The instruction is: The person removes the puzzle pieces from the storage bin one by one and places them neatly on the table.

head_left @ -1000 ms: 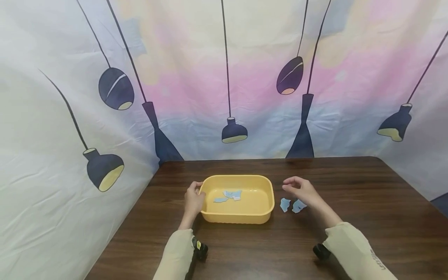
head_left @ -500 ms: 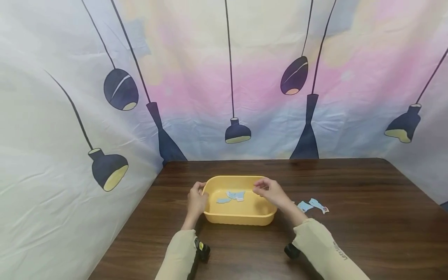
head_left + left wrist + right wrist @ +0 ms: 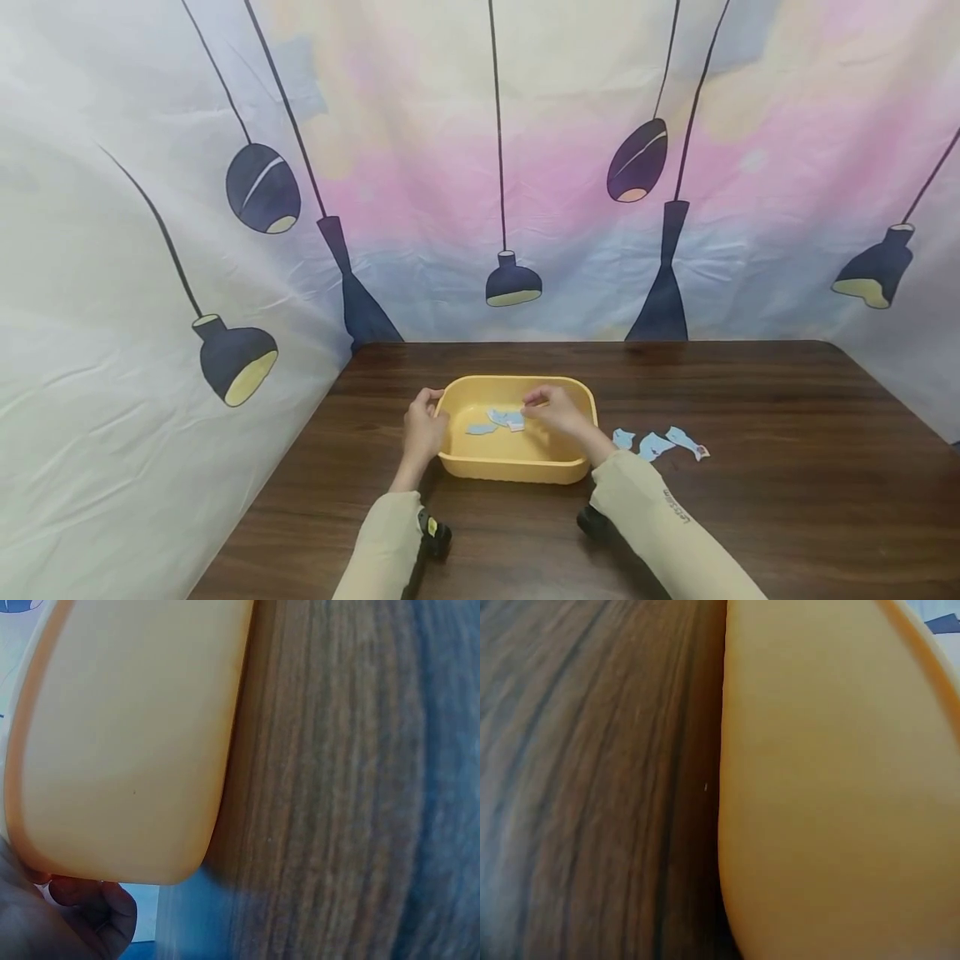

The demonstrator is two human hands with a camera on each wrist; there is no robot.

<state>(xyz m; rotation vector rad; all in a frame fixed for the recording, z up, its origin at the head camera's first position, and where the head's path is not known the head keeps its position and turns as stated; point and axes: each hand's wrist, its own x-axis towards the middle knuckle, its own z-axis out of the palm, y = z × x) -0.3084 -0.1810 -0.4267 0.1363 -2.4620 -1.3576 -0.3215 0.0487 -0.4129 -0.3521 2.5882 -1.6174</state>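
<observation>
Just beside the right hand (image 3: 558,410), blue pieces (image 3: 514,419) lay in the yellow tray (image 3: 517,472); its bent fingers concealed their undersides, so any pinch could not be told. Farther left, the left hand (image 3: 424,429) gripped the tray's end with curled fingers.

A dark brown wood-grain table (image 3: 810,492) with rounded far corners is spread across the lower part of the frame. Behind it, a lightly wrinkled fabric backdrop (image 3: 585,100) is hung, its middle washed in cream, pink and pale blue. Navy pendant lamps (image 3: 513,282), several with yellow undersides, are printed across it on thin dark cords. At the lower left of the frame, the table is flanked by a whitish, creased stretch of cloth (image 3: 97,458). The scene is lit softly and evenly.
</observation>
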